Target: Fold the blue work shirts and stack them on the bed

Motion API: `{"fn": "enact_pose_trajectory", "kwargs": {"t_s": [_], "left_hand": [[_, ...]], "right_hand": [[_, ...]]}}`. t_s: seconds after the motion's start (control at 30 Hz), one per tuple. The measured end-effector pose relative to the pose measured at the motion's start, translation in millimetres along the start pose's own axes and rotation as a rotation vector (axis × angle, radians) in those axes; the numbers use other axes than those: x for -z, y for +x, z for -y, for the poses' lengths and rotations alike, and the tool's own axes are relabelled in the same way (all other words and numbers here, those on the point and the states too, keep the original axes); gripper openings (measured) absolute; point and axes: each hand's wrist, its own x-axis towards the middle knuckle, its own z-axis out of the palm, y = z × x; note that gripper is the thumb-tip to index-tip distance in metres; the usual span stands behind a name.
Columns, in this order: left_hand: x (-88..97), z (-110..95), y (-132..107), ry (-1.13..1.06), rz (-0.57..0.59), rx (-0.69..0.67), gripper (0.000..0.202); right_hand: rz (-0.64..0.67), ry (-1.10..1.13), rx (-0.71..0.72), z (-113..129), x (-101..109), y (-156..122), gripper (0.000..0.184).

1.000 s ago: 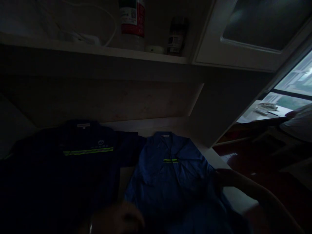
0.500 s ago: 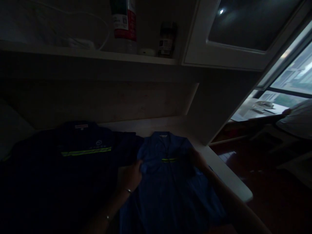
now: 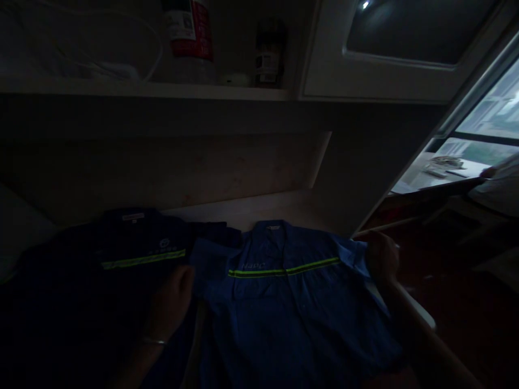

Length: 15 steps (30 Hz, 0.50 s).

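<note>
A blue work shirt [image 3: 279,308] with a yellow-green stripe across its chest lies front up, collar toward the wall. My left hand [image 3: 174,294], a bracelet on its wrist, is closed at the end of the sleeve on the left. Out past the table's right side, my right hand [image 3: 383,256] grips the other sleeve and draws it taut. To the left is a darker navy work shirt [image 3: 121,302] with a similar stripe and a small logo; the blue sleeve overlaps its edge. Dim light hides the finger details.
Above runs a shelf [image 3: 227,92] holding a red-labelled bottle [image 3: 190,32], a dark jar [image 3: 268,56] and a white cable [image 3: 156,59]. A cabinet door [image 3: 389,81] hangs at upper right. The table's rounded corner [image 3: 425,316] shows at right. Beyond, a person's sleeve [image 3: 503,186] is near a window desk.
My hands have moved apart, left hand leftward and right hand rightward. The blue shirt's sleeves have spread outward, and its chest stripe and lettering now show in full.
</note>
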Motion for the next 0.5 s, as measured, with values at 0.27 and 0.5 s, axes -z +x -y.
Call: {"fn": "enact_pose_trajectory", "kwargs": {"t_s": [0.27,0.5], "left_hand": [[-126.0,-67,25,0.295,0.277,-0.644,0.042],[-121.6,-11,49,0.493,0.123,-0.361,0.048]], "right_hand": [[0.768,-0.42,0.469,47,-79,-74,0.05],[0.685,-0.417,0.139,-22,-58,-37,0.053]]}}
